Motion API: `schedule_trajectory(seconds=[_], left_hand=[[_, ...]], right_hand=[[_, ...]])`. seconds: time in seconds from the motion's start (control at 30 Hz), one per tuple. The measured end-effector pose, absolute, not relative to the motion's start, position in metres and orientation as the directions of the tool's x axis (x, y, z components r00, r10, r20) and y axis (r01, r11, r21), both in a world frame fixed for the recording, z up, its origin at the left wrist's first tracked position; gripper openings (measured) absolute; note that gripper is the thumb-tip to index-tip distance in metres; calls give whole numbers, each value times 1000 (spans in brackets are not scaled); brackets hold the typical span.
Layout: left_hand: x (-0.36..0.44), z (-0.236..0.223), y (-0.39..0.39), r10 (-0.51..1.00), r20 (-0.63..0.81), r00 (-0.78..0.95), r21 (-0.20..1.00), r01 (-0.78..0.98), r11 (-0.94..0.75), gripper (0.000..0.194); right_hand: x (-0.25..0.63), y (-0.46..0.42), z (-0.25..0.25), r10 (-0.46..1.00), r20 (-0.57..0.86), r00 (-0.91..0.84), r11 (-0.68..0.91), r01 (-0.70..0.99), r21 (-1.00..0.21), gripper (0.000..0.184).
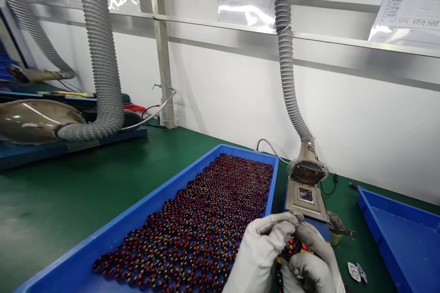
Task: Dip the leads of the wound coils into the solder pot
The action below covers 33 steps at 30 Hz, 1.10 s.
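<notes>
Both my hands wear pale gloves and meet at the lower right, fingertips close together. My left hand (259,249) is closed, its thumb and fingers pinched at the tip; what lies in the pinch is hidden. My right hand (318,256) curls around a dark part (288,252) that shows between the gloves, mostly covered by fingers. Left of my hands, a long blue tray (113,224) bears many dark ring-shaped wound coils (202,219) with red and gold bits, packed in rows. Just beyond my hands stands a metal-topped unit with a small square well (305,195).
A fan hood (308,170) on a grey flexible duct (287,55) hangs over the unit. At right lies another blue tray (405,224), with crumpled foil pieces (356,272) nearer me. A small pot (335,226) sits beside the unit. Another duct (99,46) and hood stand left.
</notes>
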<state>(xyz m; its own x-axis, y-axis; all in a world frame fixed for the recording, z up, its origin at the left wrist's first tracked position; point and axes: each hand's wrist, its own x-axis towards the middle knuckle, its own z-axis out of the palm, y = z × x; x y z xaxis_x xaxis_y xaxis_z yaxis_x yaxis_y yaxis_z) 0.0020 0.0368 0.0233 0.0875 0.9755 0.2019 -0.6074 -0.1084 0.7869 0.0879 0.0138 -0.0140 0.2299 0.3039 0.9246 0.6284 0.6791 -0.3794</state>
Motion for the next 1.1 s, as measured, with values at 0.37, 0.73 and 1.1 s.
schedule_trajectory(seconds=[0.37,0.73,1.1], left_hand=[[-12,54,24,999,50,-3,867,-495,-45,18],[-17,60,23,999,16,41,909,-417,3,21],[-22,55,27,993,112,-29,879,-463,-113,25]], right_hand=[[82,14,-5,239,923,303,674,632,-382,15],[83,14,-17,357,887,292,696,551,-461,16],[84,12,-15,407,873,270,687,539,-487,18]])
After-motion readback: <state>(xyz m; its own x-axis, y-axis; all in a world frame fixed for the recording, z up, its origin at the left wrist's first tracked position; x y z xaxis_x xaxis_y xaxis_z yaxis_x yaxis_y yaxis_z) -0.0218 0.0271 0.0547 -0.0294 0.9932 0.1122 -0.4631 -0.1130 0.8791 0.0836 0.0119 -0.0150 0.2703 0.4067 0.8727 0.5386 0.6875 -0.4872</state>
